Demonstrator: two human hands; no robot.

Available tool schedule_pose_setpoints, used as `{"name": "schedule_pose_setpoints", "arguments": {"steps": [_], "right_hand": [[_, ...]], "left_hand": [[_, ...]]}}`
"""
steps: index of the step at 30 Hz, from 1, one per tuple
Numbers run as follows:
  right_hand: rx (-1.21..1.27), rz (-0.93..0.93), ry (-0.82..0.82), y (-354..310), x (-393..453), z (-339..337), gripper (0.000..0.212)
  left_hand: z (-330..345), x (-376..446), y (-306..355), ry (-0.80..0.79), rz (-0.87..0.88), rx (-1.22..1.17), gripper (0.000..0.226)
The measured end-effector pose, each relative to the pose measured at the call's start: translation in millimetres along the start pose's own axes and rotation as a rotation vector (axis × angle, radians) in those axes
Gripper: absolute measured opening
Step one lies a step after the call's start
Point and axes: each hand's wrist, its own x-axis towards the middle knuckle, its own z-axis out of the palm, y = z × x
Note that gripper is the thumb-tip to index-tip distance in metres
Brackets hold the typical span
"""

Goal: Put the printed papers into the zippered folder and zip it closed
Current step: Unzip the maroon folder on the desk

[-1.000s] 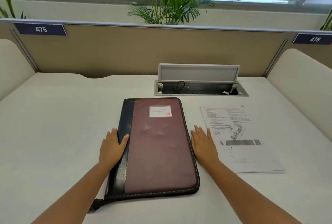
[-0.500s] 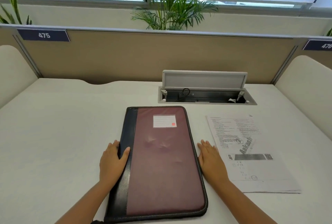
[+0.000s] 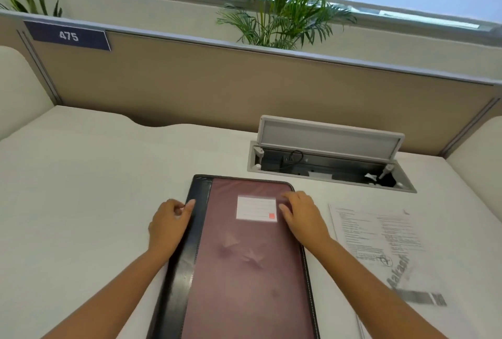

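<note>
A maroon zippered folder [image 3: 244,262] with a black spine and a white label lies closed on the white desk [image 3: 81,203], straight ahead of me. My left hand [image 3: 169,226] sits at the folder's left edge near its far corner, thumb touching the black spine. My right hand [image 3: 301,215] rests on the folder's far right corner, fingers spread over the cover beside the label. The printed papers [image 3: 385,254] lie flat on the desk to the right of the folder, apart from both hands.
An open cable hatch [image 3: 328,159] with its grey lid raised is set into the desk just beyond the folder. A tan partition [image 3: 244,86] with a "475" plate closes the far side. Cream side panels stand left and right. A palm plant rises behind the partition.
Both hands slid away from me along the folder's sides toward its far corners. The right hand moved from the desk onto the cover. The view tilted and shifted closer.
</note>
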Motion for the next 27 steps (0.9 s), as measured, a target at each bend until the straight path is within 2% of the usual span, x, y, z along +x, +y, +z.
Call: {"name": "schedule_pose_setpoints", "arguments": {"steps": [3, 8, 14, 17, 22, 27], "right_hand": [[-0.013, -0.061, -0.122, -23, 46, 13, 0.038], [0.058, -0.164, -0.272, -65, 102, 38, 0.033], [0.057, -0.322, -0.63, -95, 150, 58, 0.044], [0.051, -0.352, -0.704, -108, 165, 64, 0.044], [0.133, -0.341, -0.752, -113, 180, 67, 0.027], [0.136, -0.326, -0.821, -127, 186, 71, 0.028]], "left_hand": [[12, 21, 9, -0.025, -0.021, -0.012, 0.046], [19, 53, 11, -0.044, -0.012, -0.057, 0.05], [29, 76, 7, 0.011, 0.018, -0.05, 0.045], [33, 78, 3, 0.039, 0.042, -0.019, 0.043], [35, 77, 1, 0.074, 0.066, -0.024, 0.037], [34, 76, 2, 0.068, 0.07, -0.028, 0.03]]}}
